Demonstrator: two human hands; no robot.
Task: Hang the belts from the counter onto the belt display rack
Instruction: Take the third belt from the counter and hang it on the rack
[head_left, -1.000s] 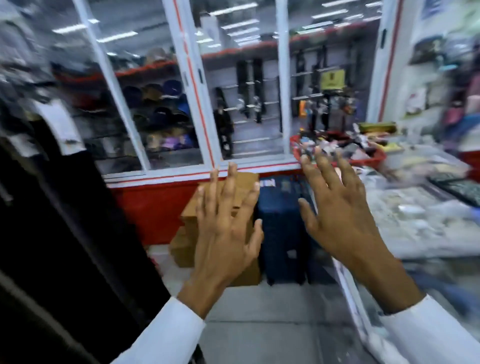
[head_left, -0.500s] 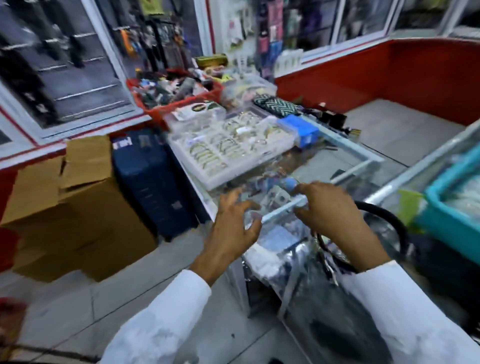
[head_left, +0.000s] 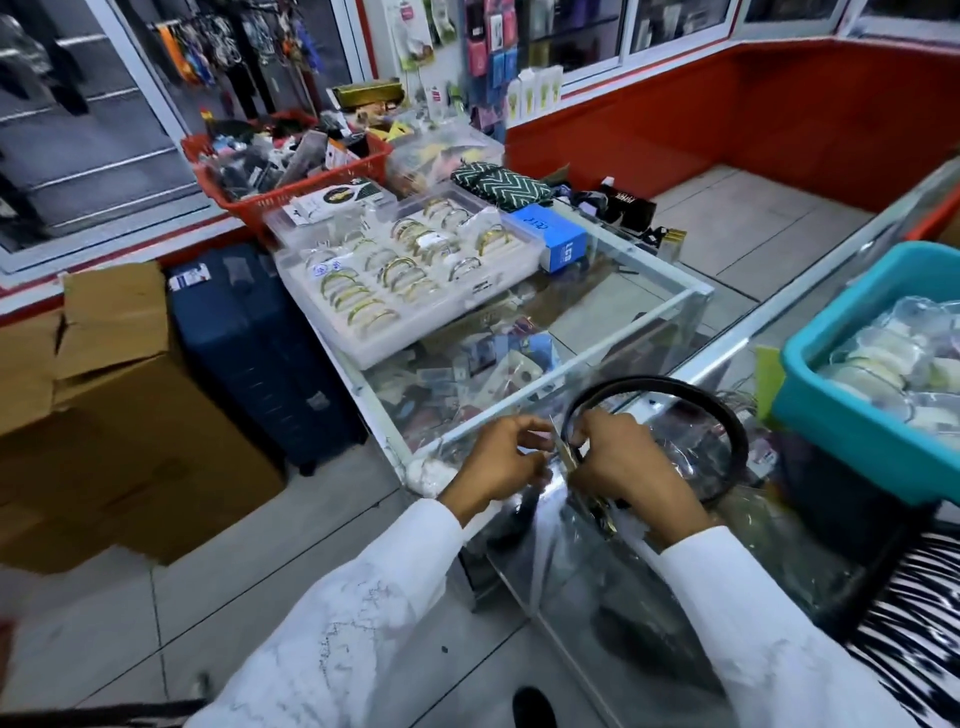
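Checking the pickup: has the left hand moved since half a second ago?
Yes. The left hand has gone rightward along the counter's metal edge, closing on the right hand at the belt buckle.

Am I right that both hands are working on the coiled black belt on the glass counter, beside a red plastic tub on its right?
Not quite: the head view shows that tub is teal. Both the left hand and right hand do hold the coiled black belt on the glass counter.

Both arms reach forward in white sleeves, the hands close together, nearly touching. The left hand (head_left: 501, 460) is curled, its fingertips pinched toward the right. The right hand (head_left: 631, 465) is closed in a loose fist, knuckles up, gripping with thumb and fingers
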